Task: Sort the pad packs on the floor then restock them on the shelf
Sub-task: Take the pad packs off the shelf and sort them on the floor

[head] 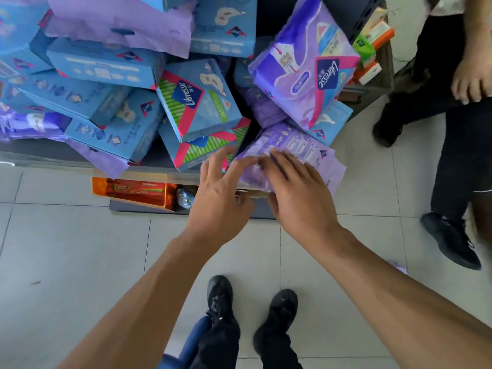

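Note:
A purple pad pack (298,147) lies at the shelf's front edge, hanging partly over it. My right hand (292,187) rests on its lower part with fingers spread and nearly straight. My left hand (221,190) reaches in beside it, fingertips touching the pack's left edge, fingers straight. Above sits a larger purple Libresse pack (300,62), tilted. Several blue Libresse boxes (197,99) and more purple packs (119,20) are piled untidily across the shelf (66,153).
Another person stands at the right, with a hand (471,81) hanging and black shoes (450,241) on the tiled floor. A lower shelf holds an orange box (133,190). My own black shoes (221,296) stand below. Small boxes (372,46) fill a neighbouring rack.

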`<state>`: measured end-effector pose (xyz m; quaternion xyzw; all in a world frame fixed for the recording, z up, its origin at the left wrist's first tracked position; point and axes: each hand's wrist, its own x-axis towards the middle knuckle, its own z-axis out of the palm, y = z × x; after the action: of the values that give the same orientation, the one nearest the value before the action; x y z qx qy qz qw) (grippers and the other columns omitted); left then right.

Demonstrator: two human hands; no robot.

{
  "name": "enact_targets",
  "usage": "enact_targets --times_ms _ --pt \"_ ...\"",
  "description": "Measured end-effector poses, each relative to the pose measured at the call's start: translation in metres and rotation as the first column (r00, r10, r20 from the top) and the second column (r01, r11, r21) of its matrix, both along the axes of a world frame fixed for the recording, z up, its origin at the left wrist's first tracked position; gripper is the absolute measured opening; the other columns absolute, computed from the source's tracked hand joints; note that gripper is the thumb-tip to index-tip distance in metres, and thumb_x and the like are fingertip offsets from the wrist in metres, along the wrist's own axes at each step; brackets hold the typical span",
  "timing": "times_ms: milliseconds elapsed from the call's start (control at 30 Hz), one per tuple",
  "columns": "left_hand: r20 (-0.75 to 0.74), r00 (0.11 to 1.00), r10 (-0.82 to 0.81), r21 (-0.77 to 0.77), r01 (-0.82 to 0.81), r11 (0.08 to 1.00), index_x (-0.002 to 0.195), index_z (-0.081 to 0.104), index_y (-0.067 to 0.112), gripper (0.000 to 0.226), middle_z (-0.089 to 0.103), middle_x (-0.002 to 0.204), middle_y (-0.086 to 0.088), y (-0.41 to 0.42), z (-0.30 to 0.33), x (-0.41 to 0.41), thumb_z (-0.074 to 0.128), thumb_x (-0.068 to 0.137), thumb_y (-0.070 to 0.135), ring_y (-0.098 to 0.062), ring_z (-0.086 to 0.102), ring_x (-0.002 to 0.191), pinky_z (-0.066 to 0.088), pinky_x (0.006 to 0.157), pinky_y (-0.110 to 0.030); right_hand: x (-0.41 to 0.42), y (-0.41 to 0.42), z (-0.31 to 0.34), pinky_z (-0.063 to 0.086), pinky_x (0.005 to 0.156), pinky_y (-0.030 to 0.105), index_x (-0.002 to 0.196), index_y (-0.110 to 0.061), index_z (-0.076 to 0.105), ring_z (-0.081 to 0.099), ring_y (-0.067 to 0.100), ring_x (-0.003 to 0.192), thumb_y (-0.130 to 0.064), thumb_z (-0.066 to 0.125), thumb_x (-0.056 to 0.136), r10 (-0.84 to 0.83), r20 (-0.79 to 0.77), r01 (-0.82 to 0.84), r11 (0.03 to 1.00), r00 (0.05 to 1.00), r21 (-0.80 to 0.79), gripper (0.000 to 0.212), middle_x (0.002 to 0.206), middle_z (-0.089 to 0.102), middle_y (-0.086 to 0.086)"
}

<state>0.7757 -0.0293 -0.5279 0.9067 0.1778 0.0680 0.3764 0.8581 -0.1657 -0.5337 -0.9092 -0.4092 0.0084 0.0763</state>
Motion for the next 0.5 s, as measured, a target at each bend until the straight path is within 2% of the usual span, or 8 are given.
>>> enact_targets --times_ms 67,100,133,200,267,367,433,500 --pt "0.028 0.987 -0.158 0.167 0.151 0.974 0.134 0.051 0.023 0.065 0.039 0.144 -0.007 -0.002 0.009 0.002 0.060 0.070 0.015 -0.028 0.033 0.135 0.030 0.111 -0.034 0.001 -0.011 0.019 0.051 0.091 0.045 0.125 -0.006 0.058 0.057 0.029 0.121 -0.012 0.055 0.076 0.069 0.026 -0.070 0.996 0.997 0.050 0.050 0.130 0.060 0.011" --pt "0.037 0.975 -0.217 0.216 0.204 0.955 0.135 0.050 0.021 0.063 0.044 0.141 -0.005 -0.004 0.015 0.005 0.061 0.073 0.023 -0.026 0.036 0.134 0.031 0.112 -0.036 0.001 -0.016 0.029 0.052 0.087 0.042 0.121 -0.006 0.060 0.061 0.028 0.114 -0.011 0.052 0.075 0.107 0.044 -0.110 0.992 0.993 0.066 0.046 0.123 0.064 0.010" --pt "0.048 0.967 -0.252 0.236 0.234 0.943 0.135 0.051 0.019 0.061 0.051 0.136 -0.004 -0.008 0.021 0.009 0.062 0.075 0.030 -0.024 0.043 0.129 0.036 0.109 -0.036 0.000 -0.020 0.040 0.054 0.081 0.040 0.116 -0.006 0.062 0.064 0.027 0.105 -0.010 0.049 0.075 0.138 0.056 -0.142 0.986 0.989 0.084 0.043 0.114 0.067 0.009" --pt "0.076 0.965 -0.251 0.202 0.232 0.951 0.132 0.056 0.017 0.061 0.062 0.121 -0.001 -0.017 0.035 0.017 0.069 0.074 0.032 -0.019 0.056 0.111 0.046 0.093 -0.032 0.002 -0.028 0.062 0.054 0.065 0.035 0.106 -0.008 0.066 0.067 0.027 0.084 -0.008 0.052 0.074 0.154 0.059 -0.161 0.979 0.986 0.128 0.035 0.096 0.070 0.006" --pt "0.076 0.978 -0.195 0.110 0.186 0.976 0.127 0.060 0.021 0.058 0.067 0.112 0.005 -0.024 0.047 0.022 0.074 0.071 0.032 -0.015 0.062 0.098 0.050 0.080 -0.031 0.011 -0.041 0.085 0.050 0.057 0.032 0.103 -0.012 0.068 0.065 0.027 0.075 -0.014 0.060 0.075 0.115 0.061 -0.125 0.973 0.991 0.195 0.028 0.091 0.070 0.002" --pt "0.061 0.995 -0.073 -0.138 0.081 0.987 0.111 0.066 0.027 0.038 0.068 0.089 0.020 -0.039 0.066 0.031 0.079 0.076 0.032 0.003 0.060 0.078 0.046 0.068 -0.015 0.035 -0.080 0.118 0.053 0.074 0.035 0.112 -0.013 0.065 0.065 0.024 0.095 -0.033 0.063 0.086 0.014 -0.027 -0.003 0.932 1.000 0.363 0.033 0.109 0.068 0.001" --pt "0.017 1.000 0.004 -0.308 0.001 0.951 0.094 0.065 0.030 0.021 0.062 0.069 0.024 -0.058 0.074 0.041 0.079 0.079 0.026 0.006 0.055 0.063 0.038 0.056 -0.006 0.052 -0.117 0.131 0.046 0.086 0.021 0.122 -0.009 0.060 0.059 0.015 0.104 -0.038 0.063 0.089 -0.099 -0.144 0.154 0.881 0.985 0.447 0.044 0.117 0.064 0.003" --pt "0.006 0.999 0.031 -0.422 -0.026 0.906 0.084 0.062 0.024 0.013 0.060 0.064 0.021 -0.080 0.078 0.050 0.075 0.083 0.024 0.005 0.052 0.057 0.038 0.053 -0.007 0.061 -0.155 0.124 0.037 0.090 0.008 0.130 -0.011 0.052 0.053 0.006 0.112 -0.042 0.063 0.088 -0.214 -0.291 0.335 0.815 0.932 0.474 0.054 0.125 0.058 -0.002"
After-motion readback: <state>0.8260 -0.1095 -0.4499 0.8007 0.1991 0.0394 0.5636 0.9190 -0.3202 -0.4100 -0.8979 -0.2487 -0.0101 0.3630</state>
